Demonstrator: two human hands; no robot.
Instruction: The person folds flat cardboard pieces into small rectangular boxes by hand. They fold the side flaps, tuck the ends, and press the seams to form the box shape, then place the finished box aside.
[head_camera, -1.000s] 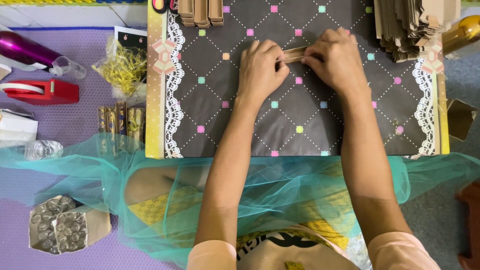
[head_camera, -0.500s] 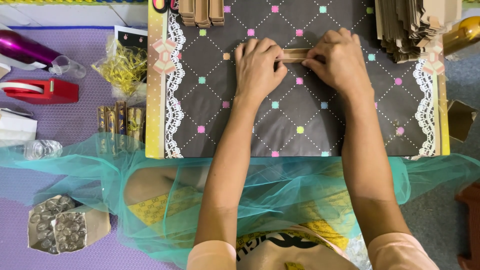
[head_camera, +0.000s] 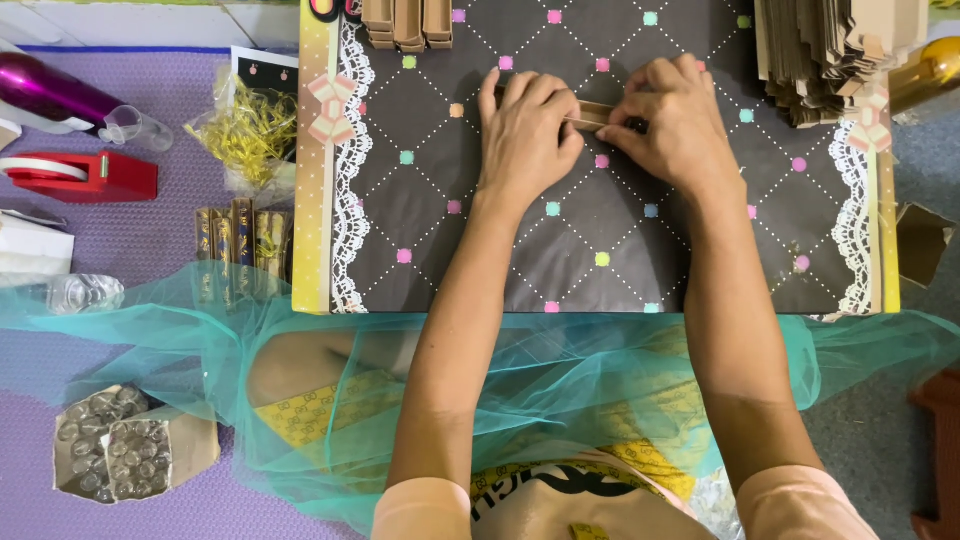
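My left hand (head_camera: 527, 125) and right hand (head_camera: 672, 122) pinch a small brown cardboard strip (head_camera: 592, 112) between closed fingers near the far edge of the dark patterned board (head_camera: 600, 230). Folded cardboard pieces (head_camera: 835, 55) are stacked at its far right corner; off its left edge, a clear bag (head_camera: 250, 135) holds yellow shreds.

A home craft corner: tape dispenser (head_camera: 80, 176), stacked cardboard pieces (head_camera: 835, 55), floor mat (head_camera: 150, 240).

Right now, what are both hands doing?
Left hand: closed, pinching the brown cardboard strip.
Right hand: closed, pinching the same strip.
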